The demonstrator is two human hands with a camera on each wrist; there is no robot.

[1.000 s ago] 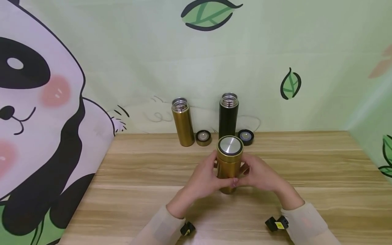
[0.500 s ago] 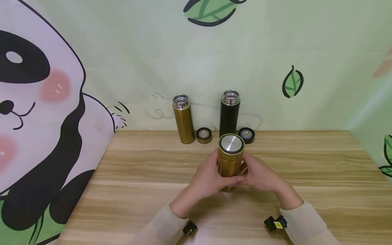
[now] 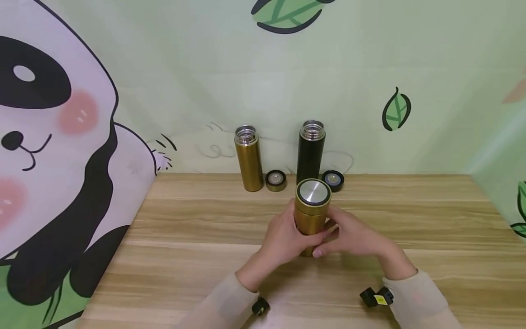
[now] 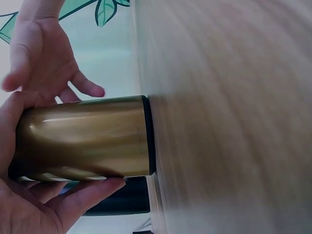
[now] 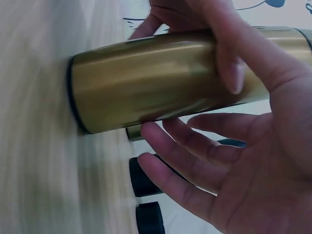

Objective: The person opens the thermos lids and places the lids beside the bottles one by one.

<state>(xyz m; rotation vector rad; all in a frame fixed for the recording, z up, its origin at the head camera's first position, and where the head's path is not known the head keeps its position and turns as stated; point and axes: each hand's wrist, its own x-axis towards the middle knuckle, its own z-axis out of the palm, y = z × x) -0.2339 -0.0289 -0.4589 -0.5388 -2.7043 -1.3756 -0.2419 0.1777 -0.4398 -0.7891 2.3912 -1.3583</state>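
A gold thermos bottle (image 3: 310, 224) with its silver-topped lid on stands upright on the wooden table in the head view. My left hand (image 3: 283, 240) grips its side, the thumb across the front. On the other side, my right hand (image 3: 349, 233) has loosely spread fingers around the bottle without gripping it. In the right wrist view, fingertips (image 5: 148, 129) of this hand lie at or against the bottle's side; contact is hard to tell. The bottle's base (image 4: 149, 136) meets the table in the left wrist view.
Behind stand an uncapped gold bottle (image 3: 249, 160) and an uncapped black bottle (image 3: 311, 153), partly hidden by the held one. Beside them lie a gold-rimmed lid (image 3: 276, 180) and a black lid (image 3: 334, 180). A printed backdrop (image 3: 197, 91) rises at the table's back edge.
My right hand has loosened from the gold thermos bottle, its thumb dropping away from the left hand. My left hand keeps its grip. The head view has shifted slightly.
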